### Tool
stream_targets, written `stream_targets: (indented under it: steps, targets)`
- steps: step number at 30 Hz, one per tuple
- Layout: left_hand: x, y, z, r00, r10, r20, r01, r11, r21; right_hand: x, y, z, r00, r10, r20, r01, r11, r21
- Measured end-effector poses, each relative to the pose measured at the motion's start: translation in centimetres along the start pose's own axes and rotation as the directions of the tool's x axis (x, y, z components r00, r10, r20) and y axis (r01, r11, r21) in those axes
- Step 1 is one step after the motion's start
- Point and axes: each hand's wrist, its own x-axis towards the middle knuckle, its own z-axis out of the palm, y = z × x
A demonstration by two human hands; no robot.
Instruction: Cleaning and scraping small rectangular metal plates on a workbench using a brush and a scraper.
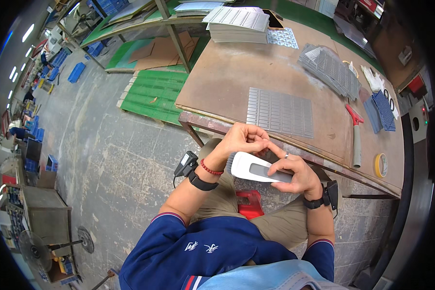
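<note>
My right hand [297,175] grips a white brush [244,166] with a grey panel along its handle and dark bristles at its left end. The brush is held level in front of me, just off the table's near edge. Above its bristle end is my left hand [244,141], fingers curled in and thumb against the fingertips. Those fingertips meet the outstretched index finger of my right hand; anything small between them is hidden. Just beyond both hands, a flat grey sheet [280,113] with rows of small rectangular cells lies on the table, touched by neither hand.
The brown table [217,82] bears a tall stack of panels [239,29], a spread pile of grey sheets [331,71], a red-and-grey hand tool [355,135], a yellow tape roll [381,165], blue patterned pieces [383,110] and white gloves [372,79]. Green pallet [154,94] stands left.
</note>
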Motion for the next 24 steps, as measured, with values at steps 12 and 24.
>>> stream_targets:
  steps: [12, 24]
  targets:
    - [0.6, 0.0, -0.6, 0.999, 0.023, 0.041, -0.018, 0.993, -0.118, 0.4, 1.0, -1.1, 0.990, -0.130, -0.052, 0.129, 0.991, -0.023]
    - [6.3, -0.2, 9.9, 0.708, 0.692, 0.142, -0.304, 0.117, 0.946, -1.8, 2.0, -4.7, 0.588, 0.088, -0.804, 0.433, 0.805, 0.405]
